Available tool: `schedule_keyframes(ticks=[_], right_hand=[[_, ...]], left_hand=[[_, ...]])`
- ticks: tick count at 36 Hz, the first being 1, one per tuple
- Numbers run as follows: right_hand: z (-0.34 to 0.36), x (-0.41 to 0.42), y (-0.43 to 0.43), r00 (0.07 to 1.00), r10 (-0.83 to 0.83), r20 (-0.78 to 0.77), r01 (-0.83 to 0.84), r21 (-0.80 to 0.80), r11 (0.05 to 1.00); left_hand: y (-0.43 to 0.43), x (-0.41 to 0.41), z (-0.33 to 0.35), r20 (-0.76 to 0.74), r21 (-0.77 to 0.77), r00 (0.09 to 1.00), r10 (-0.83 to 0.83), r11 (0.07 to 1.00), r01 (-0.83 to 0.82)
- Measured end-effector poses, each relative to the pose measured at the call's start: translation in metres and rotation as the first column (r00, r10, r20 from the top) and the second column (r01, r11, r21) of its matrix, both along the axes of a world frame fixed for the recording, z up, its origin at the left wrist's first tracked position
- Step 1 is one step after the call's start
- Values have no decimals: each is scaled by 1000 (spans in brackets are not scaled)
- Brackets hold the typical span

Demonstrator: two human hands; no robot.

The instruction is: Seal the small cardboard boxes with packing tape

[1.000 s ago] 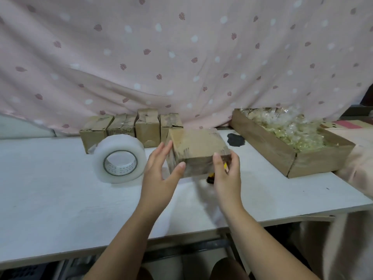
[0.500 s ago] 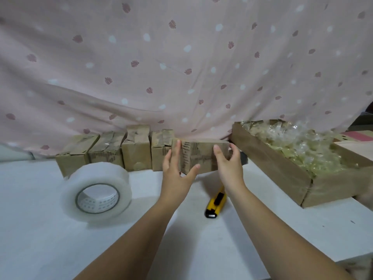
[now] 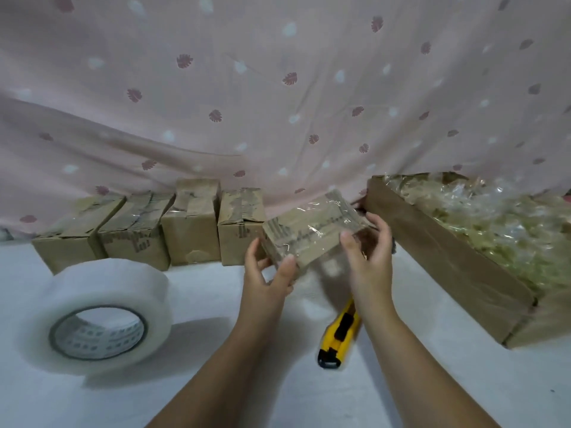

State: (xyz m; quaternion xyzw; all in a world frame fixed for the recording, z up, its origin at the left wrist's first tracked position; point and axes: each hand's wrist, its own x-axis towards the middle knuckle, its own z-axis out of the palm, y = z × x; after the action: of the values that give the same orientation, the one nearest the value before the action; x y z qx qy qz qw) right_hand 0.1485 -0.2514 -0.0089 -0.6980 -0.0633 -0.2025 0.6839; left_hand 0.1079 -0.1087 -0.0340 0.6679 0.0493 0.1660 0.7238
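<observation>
Here the box [image 3: 310, 234] tilts, long axis rising rightward.

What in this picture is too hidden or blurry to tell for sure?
All in the head view:
- Held box: its underside, covered by the left hand and right hand.
- Utility knife: its front end, behind the right forearm.
- Tape roll: the print inside its core, blurred.
- Open carton: its contents, under crinkled plastic and cut off at the right edge.
</observation>
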Motion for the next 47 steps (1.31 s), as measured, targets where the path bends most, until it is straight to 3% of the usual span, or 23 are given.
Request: schedule_keyframes(ticks=[4,11,16,20,25,37,47], right_hand=[[-1,1,1,999,-14,-39,15,13,1000],[4,-2,2,980,57,-189,-75,-92,993],[5,-6,5,969,147,-201,-166,-84,982],[1,-8,9,974,162,-156,-184,-138,973],[-11,1,8,985,105,-137,-143,-314,939],[-5,26,25,995,22,-100,-79,-618,782],[4,60,51,987,4,-161,-105,-623,775]], left_hand=[[1,2,-1,-51,21,998,-28,999,30],[-2,-4,0,-120,265,992,32,964,1],[0,-5,3,-116,371,991,73,928,-25],[-2,-6,2,-110,341,994,6,940,33],[-2,-5,1,-71,347,996,51,938,-23],[0,-1,0,-95,351,995,21,936,14],[2,2,0,-165,321,984,71,947,-15]])
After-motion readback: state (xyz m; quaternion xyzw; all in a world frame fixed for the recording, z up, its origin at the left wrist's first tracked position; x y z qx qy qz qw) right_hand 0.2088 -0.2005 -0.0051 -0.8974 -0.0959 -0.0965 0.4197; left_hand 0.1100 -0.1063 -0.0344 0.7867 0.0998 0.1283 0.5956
